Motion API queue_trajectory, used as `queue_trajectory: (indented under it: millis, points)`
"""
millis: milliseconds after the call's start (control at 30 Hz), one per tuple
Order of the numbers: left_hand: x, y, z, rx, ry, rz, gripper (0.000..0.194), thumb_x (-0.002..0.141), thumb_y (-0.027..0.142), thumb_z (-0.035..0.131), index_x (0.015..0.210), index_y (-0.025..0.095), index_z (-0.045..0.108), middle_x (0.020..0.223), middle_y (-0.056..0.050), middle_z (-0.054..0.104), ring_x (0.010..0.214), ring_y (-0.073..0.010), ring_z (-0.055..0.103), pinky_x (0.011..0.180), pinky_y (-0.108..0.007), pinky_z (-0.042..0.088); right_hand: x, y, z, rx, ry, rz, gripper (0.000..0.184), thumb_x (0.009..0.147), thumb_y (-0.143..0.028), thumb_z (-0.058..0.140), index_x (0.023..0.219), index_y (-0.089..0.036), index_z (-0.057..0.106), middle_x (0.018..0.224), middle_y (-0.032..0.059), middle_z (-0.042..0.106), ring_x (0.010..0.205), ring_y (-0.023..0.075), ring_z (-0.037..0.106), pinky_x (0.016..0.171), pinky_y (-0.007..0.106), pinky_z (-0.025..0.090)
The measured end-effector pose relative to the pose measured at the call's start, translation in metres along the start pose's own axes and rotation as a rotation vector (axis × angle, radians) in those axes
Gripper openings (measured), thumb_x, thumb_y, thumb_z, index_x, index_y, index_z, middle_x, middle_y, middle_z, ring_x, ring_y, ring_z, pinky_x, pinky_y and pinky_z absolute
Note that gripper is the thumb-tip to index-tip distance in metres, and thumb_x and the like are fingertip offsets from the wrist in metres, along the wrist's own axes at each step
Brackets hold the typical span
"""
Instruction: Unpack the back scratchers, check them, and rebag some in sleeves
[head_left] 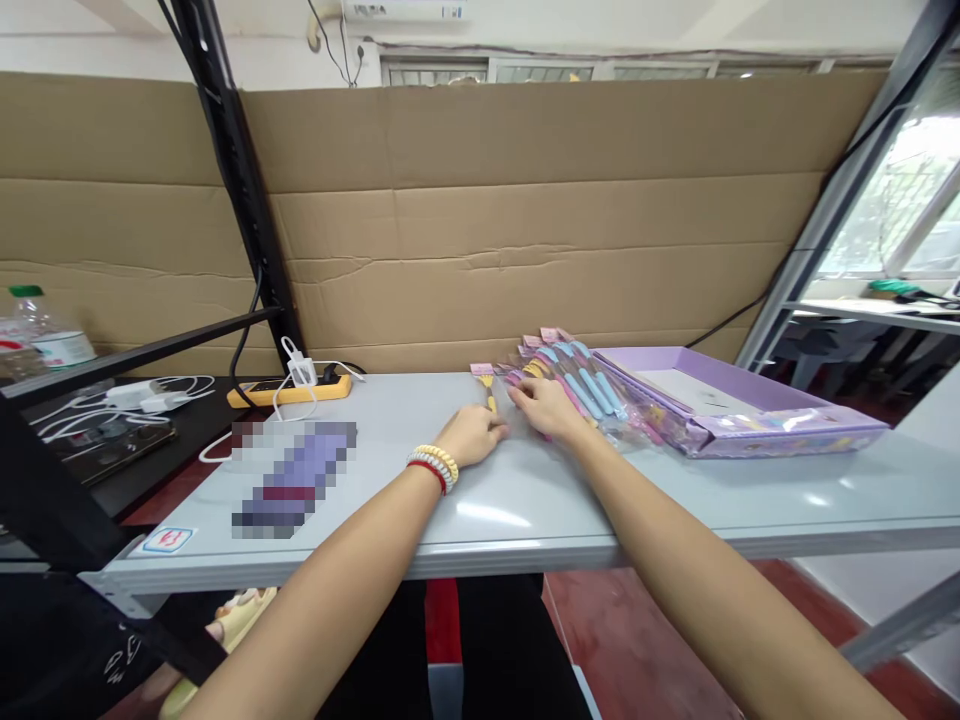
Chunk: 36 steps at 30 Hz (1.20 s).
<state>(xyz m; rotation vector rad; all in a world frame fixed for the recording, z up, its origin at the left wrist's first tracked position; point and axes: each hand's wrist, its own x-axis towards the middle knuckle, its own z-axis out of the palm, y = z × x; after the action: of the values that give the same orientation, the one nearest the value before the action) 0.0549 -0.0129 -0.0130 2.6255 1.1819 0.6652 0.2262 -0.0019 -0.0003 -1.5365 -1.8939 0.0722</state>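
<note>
A slim yellow pen-like item (487, 381) in a clear bag with a pink header card lies on the grey shelf top. My left hand (472, 436), with beaded bands at the wrist, is closed over its lower end. Just to the right, my right hand (544, 405) has its fingers bent and drawn together at the left side of a pile of similar packets. What its fingertips grip is too small to make out. Blue pen-like items (589, 385) in clear bags fan out beyond this hand, with yellow and pink ones partly covered by it.
An open purple box (787, 437) stands right of the pile. To the left lie a blurred purple object (304, 480) and a yellow power strip (322, 389) with a white charger (302, 371). Cardboard (525, 220) closes the back; a black post (247, 200) rises at left.
</note>
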Motion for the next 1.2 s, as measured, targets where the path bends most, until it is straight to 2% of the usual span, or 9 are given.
queue_trajectory:
  millis: [200, 267, 367, 500, 667, 867, 967, 1100, 1200]
  points:
    - [0.002, -0.003, -0.012, -0.249, 0.359, -0.228, 0.028, 0.084, 0.029, 0.049, 0.082, 0.016, 0.073, 0.07, -0.001, 0.069, 0.069, -0.0157, 0.059, 0.067, -0.025, 0.042, -0.002, -0.014, 0.005, 0.708, -0.326, 0.502, 0.04, 0.087, -0.053, 0.043, 0.083, -0.015, 0.053, 0.069, 0.0114, 0.066, 0.046, 0.016, 0.059, 0.033, 0.021, 0.027]
    - [-0.001, 0.002, -0.014, -0.317, 0.419, -0.102, 0.026, 0.084, 0.026, 0.049, 0.084, 0.018, 0.074, 0.079, -0.002, 0.072, 0.075, -0.016, 0.062, 0.072, -0.025, 0.044, -0.003, -0.02, 0.005, 0.997, -0.41, 0.51, 0.04, 0.087, -0.054, 0.042, 0.084, -0.015, 0.052, 0.069, 0.0102, 0.066, 0.049, 0.0163, 0.061, 0.032, 0.02, 0.029]
    - [-0.005, 0.009, -0.014, -0.391, 0.327, 0.174, 0.019, 0.079, 0.021, 0.055, 0.075, 0.021, 0.074, 0.096, -0.003, 0.072, 0.092, -0.0183, 0.063, 0.085, -0.027, 0.044, -0.003, -0.025, 0.006, 1.258, -0.369, 0.384, 0.022, 0.083, -0.037, 0.058, 0.082, -0.015, 0.056, 0.063, 0.0036, 0.063, 0.046, 0.0119, 0.056, 0.035, 0.02, 0.036]
    - [-0.004, 0.011, -0.014, -0.648, 0.203, 0.236, 0.013, 0.073, 0.028, 0.064, 0.075, 0.017, 0.071, 0.095, -0.007, 0.071, 0.092, -0.0201, 0.063, 0.085, -0.03, 0.046, -0.002, -0.019, 0.003, 1.316, -0.256, 0.328, 0.017, 0.068, -0.017, 0.07, 0.081, -0.013, 0.059, 0.059, -0.0002, 0.061, 0.049, 0.0107, 0.057, 0.047, 0.021, 0.046]
    - [0.001, 0.002, -0.019, -0.921, 0.438, -0.218, 0.033, 0.073, 0.042, 0.064, 0.09, 0.013, 0.064, 0.088, -0.009, 0.069, 0.069, -0.0136, 0.06, 0.066, -0.026, 0.046, -0.006, -0.018, -0.003, 1.188, -0.477, 0.167, 0.029, 0.064, -0.033, 0.076, 0.078, -0.014, 0.06, 0.065, 0.001, 0.064, 0.042, 0.0098, 0.054, 0.036, 0.021, 0.035]
    - [0.003, -0.004, -0.015, -1.145, 0.155, -0.176, 0.035, 0.065, 0.047, 0.071, 0.064, 0.013, 0.061, 0.063, -0.004, 0.063, 0.052, -0.0102, 0.053, 0.058, -0.027, 0.044, -0.013, -0.029, 0.0, 0.963, -0.713, 0.085, 0.037, 0.06, -0.043, 0.077, 0.071, -0.013, 0.059, 0.063, 0.0024, 0.062, 0.046, 0.0119, 0.055, 0.039, 0.023, 0.037]
    - [0.005, -0.012, -0.014, -1.184, 0.315, -0.238, 0.03, 0.063, 0.04, 0.074, 0.065, 0.013, 0.062, 0.064, -0.003, 0.063, 0.055, -0.0105, 0.055, 0.058, -0.026, 0.046, -0.009, -0.022, 0.005, 0.829, -0.552, 0.061, 0.039, 0.066, -0.049, 0.07, 0.08, -0.013, 0.062, 0.075, 0.0059, 0.065, 0.058, 0.0139, 0.058, 0.046, 0.023, 0.039]
    - [0.008, -0.028, -0.018, -1.146, 0.663, -0.443, 0.022, 0.066, 0.033, 0.073, 0.069, 0.014, 0.062, 0.067, -0.002, 0.061, 0.06, -0.0112, 0.057, 0.058, -0.026, 0.049, -0.002, -0.007, 0.009, 0.483, 0.013, -0.018, 0.026, 0.072, -0.037, 0.062, 0.085, -0.015, 0.063, 0.087, 0.0068, 0.066, 0.074, 0.0158, 0.058, 0.063, 0.026, 0.044]
    - [0.008, -0.037, -0.021, -1.136, 0.781, -0.536, 0.025, 0.068, 0.032, 0.072, 0.062, 0.014, 0.056, 0.06, 0.0, 0.057, 0.057, -0.0106, 0.057, 0.059, -0.027, 0.052, -0.003, -0.003, 0.008, 0.265, 0.074, -0.186, 0.016, 0.069, -0.028, 0.059, 0.076, -0.015, 0.065, 0.078, 0.0054, 0.066, 0.071, 0.0163, 0.057, 0.066, 0.027, 0.043]
